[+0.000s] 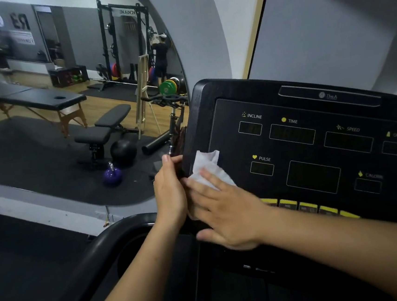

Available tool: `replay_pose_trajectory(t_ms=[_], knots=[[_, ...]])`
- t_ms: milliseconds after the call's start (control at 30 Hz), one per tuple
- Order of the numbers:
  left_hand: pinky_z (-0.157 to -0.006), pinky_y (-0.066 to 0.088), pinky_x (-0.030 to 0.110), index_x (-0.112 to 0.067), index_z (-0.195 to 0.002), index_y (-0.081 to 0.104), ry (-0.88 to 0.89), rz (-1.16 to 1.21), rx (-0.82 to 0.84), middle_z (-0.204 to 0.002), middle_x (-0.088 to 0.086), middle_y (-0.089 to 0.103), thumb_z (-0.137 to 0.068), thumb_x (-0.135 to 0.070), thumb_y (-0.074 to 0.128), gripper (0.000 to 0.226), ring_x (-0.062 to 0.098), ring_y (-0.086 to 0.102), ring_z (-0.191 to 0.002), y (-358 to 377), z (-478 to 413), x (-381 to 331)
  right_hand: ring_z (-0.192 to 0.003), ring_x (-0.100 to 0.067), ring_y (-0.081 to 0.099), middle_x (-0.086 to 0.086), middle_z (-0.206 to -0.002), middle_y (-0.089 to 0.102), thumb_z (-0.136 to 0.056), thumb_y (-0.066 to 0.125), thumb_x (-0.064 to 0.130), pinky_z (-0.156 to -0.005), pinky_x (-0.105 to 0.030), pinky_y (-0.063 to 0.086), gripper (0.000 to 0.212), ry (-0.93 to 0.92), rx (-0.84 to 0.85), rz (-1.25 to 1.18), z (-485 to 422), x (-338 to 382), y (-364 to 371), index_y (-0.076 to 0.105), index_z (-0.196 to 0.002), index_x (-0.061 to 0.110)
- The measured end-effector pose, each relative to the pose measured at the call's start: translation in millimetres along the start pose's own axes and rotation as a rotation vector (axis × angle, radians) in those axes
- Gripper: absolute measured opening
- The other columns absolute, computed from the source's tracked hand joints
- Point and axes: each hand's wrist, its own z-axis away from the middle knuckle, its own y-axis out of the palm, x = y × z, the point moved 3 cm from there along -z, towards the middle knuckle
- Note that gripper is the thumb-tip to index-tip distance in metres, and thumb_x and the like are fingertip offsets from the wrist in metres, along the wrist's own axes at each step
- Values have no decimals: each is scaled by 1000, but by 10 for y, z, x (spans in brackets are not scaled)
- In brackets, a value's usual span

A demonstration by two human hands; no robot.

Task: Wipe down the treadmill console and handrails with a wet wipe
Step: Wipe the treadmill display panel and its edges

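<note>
The black treadmill console [311, 125] fills the right half of the head view, with dark displays labelled INCLINE, TIME, SPEED and PULSE and a row of yellow buttons [307, 206] below. A white wet wipe [206, 166] lies flat on the console's left part. My right hand [225, 211] presses on the wipe with fingers spread. My left hand [170, 192] grips the console's left edge, thumb on the rim. A curved black handrail [118, 233] runs below my left forearm.
A large arched mirror [77, 89] on the left wall reflects a gym: a black massage table, a weight bench, a purple kettlebell, a squat rack and a person far off. A grey wall stands behind the console.
</note>
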Motion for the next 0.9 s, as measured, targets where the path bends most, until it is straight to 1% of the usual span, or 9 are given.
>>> replay_pose_trajectory(t_ms=[100, 233, 367, 500, 633, 700, 767, 833, 900], knots=[[-91, 50, 40, -19, -97, 71, 79, -41, -16, -94, 1, 74, -94, -60, 23, 63, 20, 67, -97, 5, 36, -5, -147, -29, 18, -12, -153, 35, -98, 28, 48, -118, -52, 6, 60, -2, -18, 57, 11, -490, -96, 39, -145, 13], [-98, 46, 42, -15, -107, 71, 104, -63, -56, -102, -1, 73, -92, -58, 21, 68, 16, 63, -106, 9, 41, -19, -149, -27, 0, -7, -162, 5, -96, 8, 52, -117, -52, -4, 67, 393, -47, 155, -170, -1650, -603, 4, -154, 21], [-98, 46, 44, -16, -107, 72, 84, -70, -69, -100, -2, 73, -93, -57, 21, 67, 15, 64, -104, 14, 46, -14, -148, -25, -14, -6, -162, -6, -95, 5, 60, -118, -54, -6, 70, 618, -79, 28, -229, -1856, -762, 4, -155, 23], [-88, 43, 22, -15, -103, 72, 118, -115, -87, -94, -8, 71, -96, -47, 24, 58, 10, 62, -97, 8, 64, -27, -147, -21, -16, -7, -162, -7, -98, 15, 57, -119, -49, -6, 69, 332, -82, -19, -129, -1062, -548, 4, -154, 19], [-65, 32, 26, -14, -85, 63, 198, -255, -90, -70, -8, 60, -96, -39, 27, 45, 6, 52, -70, 44, 144, -113, -149, -21, 7, -1, -162, 9, -103, 30, 38, -116, -49, 15, 54, 472, -202, -118, -231, -1224, -666, 18, -154, 21], [-61, 29, 28, -18, -85, 60, 220, -312, -101, -68, -8, 58, -95, -37, 30, 37, 2, 54, -70, 65, 166, -118, -136, -28, 35, -7, -151, 38, -101, 35, 38, -108, -44, 29, 49, 570, -257, -69, -414, -1502, -750, 33, -147, 20], [-60, 29, 25, -18, -92, 62, 237, -348, -109, -69, -10, 58, -95, -36, 32, 35, -2, 54, -69, 84, 168, -119, -106, -28, 56, -7, -120, 62, -98, 40, 47, -81, -37, 41, 42, 612, -195, -227, -587, -1814, -855, 54, -127, 20], [-60, 30, 25, -17, -95, 61, 250, -394, -113, -69, -10, 57, -95, -37, 32, 36, 1, 53, -67, 100, 170, -133, -81, -22, 55, -5, -90, 63, -89, 49, 62, -63, -30, 37, 48, 623, -25, -438, -734, -2037, -928, 65, -97, 17], [-63, 31, 31, -16, -96, 59, 252, -446, -119, -68, -6, 56, -94, -40, 30, 38, 13, 51, -66, 111, 171, -142, -70, -19, 50, -3, -77, 54, -82, 47, 74, -57, -29, 32, 61, 633, 76, -484, -784, -2094, -965, 59, -77, 14]])
